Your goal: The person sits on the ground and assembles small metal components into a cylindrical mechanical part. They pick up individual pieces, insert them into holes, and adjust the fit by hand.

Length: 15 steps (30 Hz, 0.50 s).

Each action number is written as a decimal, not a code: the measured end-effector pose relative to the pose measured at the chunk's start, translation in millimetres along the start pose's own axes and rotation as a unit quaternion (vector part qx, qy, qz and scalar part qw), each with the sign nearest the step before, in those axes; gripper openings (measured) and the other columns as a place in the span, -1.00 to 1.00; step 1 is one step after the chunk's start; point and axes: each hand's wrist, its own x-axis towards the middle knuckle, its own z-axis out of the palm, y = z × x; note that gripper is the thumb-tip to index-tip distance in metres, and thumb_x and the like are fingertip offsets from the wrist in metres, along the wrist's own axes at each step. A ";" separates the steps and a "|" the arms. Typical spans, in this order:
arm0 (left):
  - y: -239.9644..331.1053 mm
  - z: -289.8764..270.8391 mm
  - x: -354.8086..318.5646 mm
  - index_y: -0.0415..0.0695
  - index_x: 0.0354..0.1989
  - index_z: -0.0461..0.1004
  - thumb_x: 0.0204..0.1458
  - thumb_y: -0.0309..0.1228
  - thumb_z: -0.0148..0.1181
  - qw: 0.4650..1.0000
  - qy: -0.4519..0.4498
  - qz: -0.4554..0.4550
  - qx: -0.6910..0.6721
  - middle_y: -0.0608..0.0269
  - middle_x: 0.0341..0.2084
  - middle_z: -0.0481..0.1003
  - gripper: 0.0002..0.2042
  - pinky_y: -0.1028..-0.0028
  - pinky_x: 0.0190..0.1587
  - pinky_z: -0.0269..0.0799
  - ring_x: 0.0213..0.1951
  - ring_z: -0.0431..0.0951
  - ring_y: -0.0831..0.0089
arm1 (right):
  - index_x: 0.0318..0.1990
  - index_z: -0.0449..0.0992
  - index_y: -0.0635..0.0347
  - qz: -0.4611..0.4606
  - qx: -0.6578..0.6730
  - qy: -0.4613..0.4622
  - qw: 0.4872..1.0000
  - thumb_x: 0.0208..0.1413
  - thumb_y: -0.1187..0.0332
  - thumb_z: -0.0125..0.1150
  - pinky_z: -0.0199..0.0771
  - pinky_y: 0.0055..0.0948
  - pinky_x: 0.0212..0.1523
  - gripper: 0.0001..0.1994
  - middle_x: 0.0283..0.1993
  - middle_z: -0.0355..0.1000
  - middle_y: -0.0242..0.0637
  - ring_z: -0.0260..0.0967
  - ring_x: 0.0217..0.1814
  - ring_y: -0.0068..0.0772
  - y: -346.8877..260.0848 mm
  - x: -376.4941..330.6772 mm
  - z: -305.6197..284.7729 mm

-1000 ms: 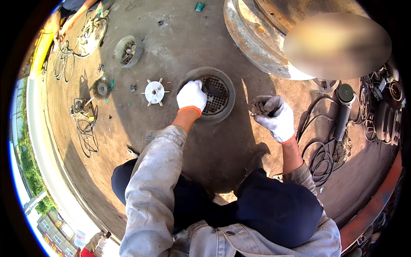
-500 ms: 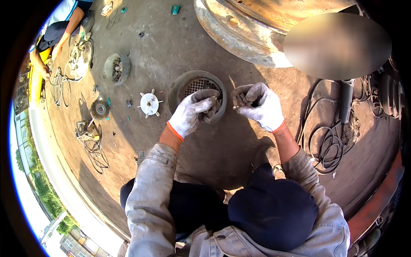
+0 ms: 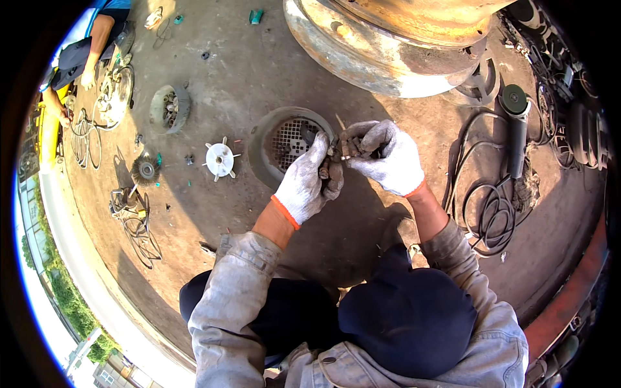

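Observation:
Both my hands wear white gloves with dark, dirty fingers and orange cuffs, and they meet in front of my knees. My left hand point(image 3: 312, 173) is closed, its fingertips pinched round small dark pieces. My right hand point(image 3: 389, 155) is curled shut on a small dark metal piece point(image 3: 347, 146), whose exact kind I cannot make out. The fingertips of the two hands nearly touch. Just behind my left hand, a round metal cover point(image 3: 262, 161) with a grated bottom lies on the ground. A dark object rests on its grate.
Leftward lie a white fan wheel point(image 3: 220, 160), a metal ring point(image 3: 183, 107) holding small parts, and a wire wheel brush point(image 3: 146, 169). A large rusty wheel rim point(image 3: 388, 71) stands ahead. On the right are an angle grinder point(image 3: 516, 139) and coiled cable point(image 3: 491, 226). Another person point(image 3: 81, 55) works far left.
My left hand has moved right and turned, bringing its fingertips up to my right hand's. My right hand has shifted slightly left. More of the cover's grate now shows.

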 end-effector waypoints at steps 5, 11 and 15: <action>-8.9 10.9 -5.2 0.10 -0.34 0.44 0.36 0.05 0.17 1.000 0.016 0.014 -0.007 0.49 -0.58 0.35 -0.66 0.50 -0.47 0.30 -0.53 0.42 0.57 | -0.33 0.40 0.23 -0.019 -0.037 0.027 0.999 -0.11 0.55 0.63 0.66 -0.44 -0.10 -0.62 0.02 0.64 -0.08 0.62 -0.06 -0.42 0.2 0.9 5.0; -13.5 16.5 -5.0 0.04 -0.30 0.43 0.42 -0.04 0.10 0.997 -0.006 0.071 0.012 0.43 -0.57 0.38 -0.69 0.46 -0.48 0.31 -0.54 0.40 0.52 | -0.34 0.40 0.23 -0.008 -0.055 0.054 0.997 -0.11 0.56 0.62 0.65 -0.47 -0.12 -0.63 0.02 0.64 -0.11 0.61 -0.06 -0.47 -6.7 -0.2 3.5; -12.3 9.0 -5.2 0.03 -0.27 0.44 0.40 -0.04 0.14 0.995 -0.049 0.077 0.034 0.45 -0.56 0.37 -0.70 0.46 -0.41 0.37 -0.48 0.45 0.54 | -0.35 0.40 0.22 -0.008 -0.038 0.041 0.998 -0.12 0.56 0.62 0.65 -0.45 -0.12 -0.63 0.03 0.64 -0.10 0.61 -0.05 -0.44 -8.5 0.1 1.2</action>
